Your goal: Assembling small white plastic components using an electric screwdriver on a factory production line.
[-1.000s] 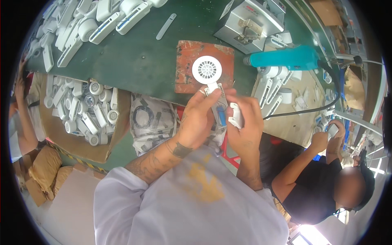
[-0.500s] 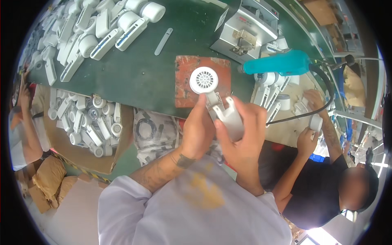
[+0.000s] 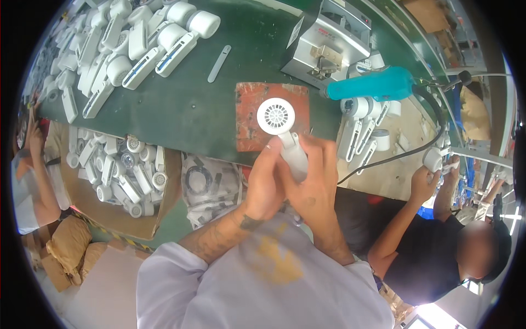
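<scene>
At the near edge of the green desk (image 3: 181, 118), I hold a white handheld fan (image 3: 280, 124), its round grille (image 3: 275, 115) over a worn red block (image 3: 246, 118). My right hand (image 3: 313, 183) has its fingers wrapped around the handle (image 3: 296, 162); my left hand (image 3: 266, 183) grips near the neck, its fingers largely hidden. A teal electric screwdriver (image 3: 372, 85) sits just beyond the block's far right corner.

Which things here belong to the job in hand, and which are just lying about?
Apparently in use:
- white handheld fan, between left hand and right hand
- white handle cover, gripped by the right hand
- orange block behind the fan head

Apparently just nearby, untouched:
- flat pale strip
- teal electric screwdriver
- cardboard box of fans
</scene>
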A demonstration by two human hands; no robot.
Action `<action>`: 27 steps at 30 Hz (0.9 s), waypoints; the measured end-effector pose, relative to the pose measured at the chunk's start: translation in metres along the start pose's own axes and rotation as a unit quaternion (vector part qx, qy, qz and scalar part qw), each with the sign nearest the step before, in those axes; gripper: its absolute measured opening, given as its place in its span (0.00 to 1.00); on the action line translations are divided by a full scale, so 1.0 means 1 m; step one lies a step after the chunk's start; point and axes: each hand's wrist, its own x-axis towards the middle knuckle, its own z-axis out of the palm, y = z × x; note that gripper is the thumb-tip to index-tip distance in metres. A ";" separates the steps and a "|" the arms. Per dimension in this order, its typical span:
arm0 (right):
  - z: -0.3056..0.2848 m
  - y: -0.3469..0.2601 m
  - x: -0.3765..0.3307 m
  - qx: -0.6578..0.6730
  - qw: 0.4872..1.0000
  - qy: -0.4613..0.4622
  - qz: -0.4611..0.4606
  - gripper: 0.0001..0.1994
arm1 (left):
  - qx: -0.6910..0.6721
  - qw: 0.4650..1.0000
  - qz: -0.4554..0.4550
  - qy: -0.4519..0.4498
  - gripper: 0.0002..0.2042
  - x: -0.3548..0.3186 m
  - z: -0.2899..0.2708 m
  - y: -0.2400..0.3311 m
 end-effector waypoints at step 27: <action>-0.011 0.009 -0.021 0.304 0.951 -0.046 0.040 0.09 | 0.052 0.988 0.098 -0.111 0.25 0.009 -0.013 0.030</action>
